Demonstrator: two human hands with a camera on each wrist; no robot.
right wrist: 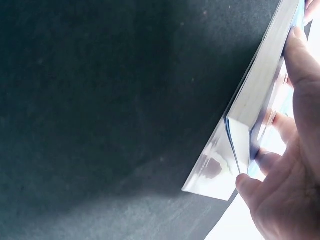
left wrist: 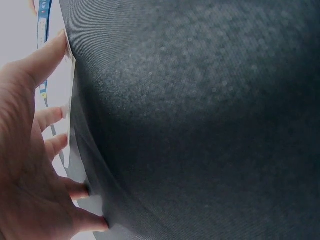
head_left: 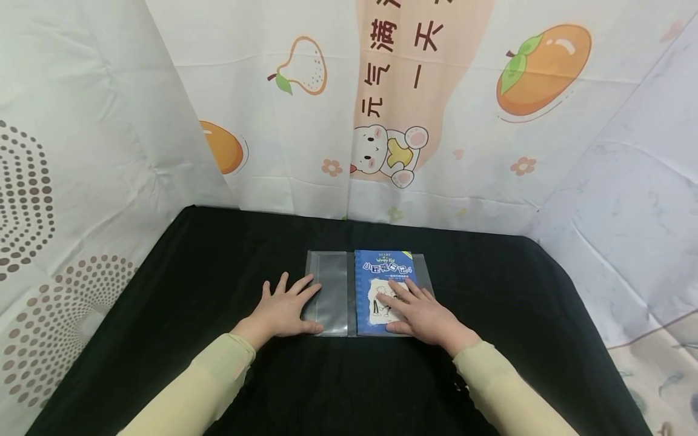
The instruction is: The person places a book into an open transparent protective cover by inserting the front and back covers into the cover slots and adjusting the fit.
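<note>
Near: two pale sleeves [head_left: 209, 369] reach in over the black cloth [head_left: 349, 393] that covers the tabletop. The left hand [head_left: 283, 310] grasps nothing; its fingers spread, the thumb and nearest fingertips on the left flap of a clear plastic cover [head_left: 331, 297], the outer two on the cloth. A wrinkle runs beside these fingertips; a sideways push could ruck the cloth and drag the cover askew. The right hand [head_left: 428, 316] likewise grips nothing, lying spread over a blue book [head_left: 366, 303], its thumb at the near edge.

Middle: the book lies face up on the cover's right half, beside the uncovered left flap. Plastic projects past its right side; uneven pressure there could slide the book off line or crease the thin sheet. Should the right hand lift early, the smooth plastic might slip beneath the book; pulling the flap hard could stretch or tear it.

Far: a printed curtain [head_left: 436, 145] hangs behind, apart from these hazards.
</note>
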